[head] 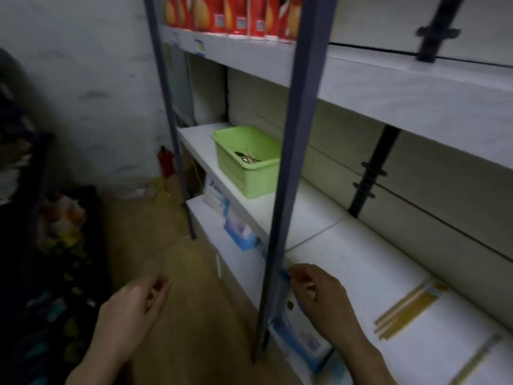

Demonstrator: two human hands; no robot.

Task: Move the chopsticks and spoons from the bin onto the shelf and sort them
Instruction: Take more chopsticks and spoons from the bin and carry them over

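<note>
On the white shelf (313, 218), the green bin (247, 159) lies at eleven o'clock from our right hand (319, 298), nearer than our left hand (136, 304); both are loosely curled, empty.

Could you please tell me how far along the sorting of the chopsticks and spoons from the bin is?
Partly done. A group of pale wooden chopsticks already lies on the white shelf board, with more chopsticks nearer the corner. Nothing is in hand: the left hand and right hand hold nothing. The green plastic bin still holds a metal spoon and a few sticks.
</note>
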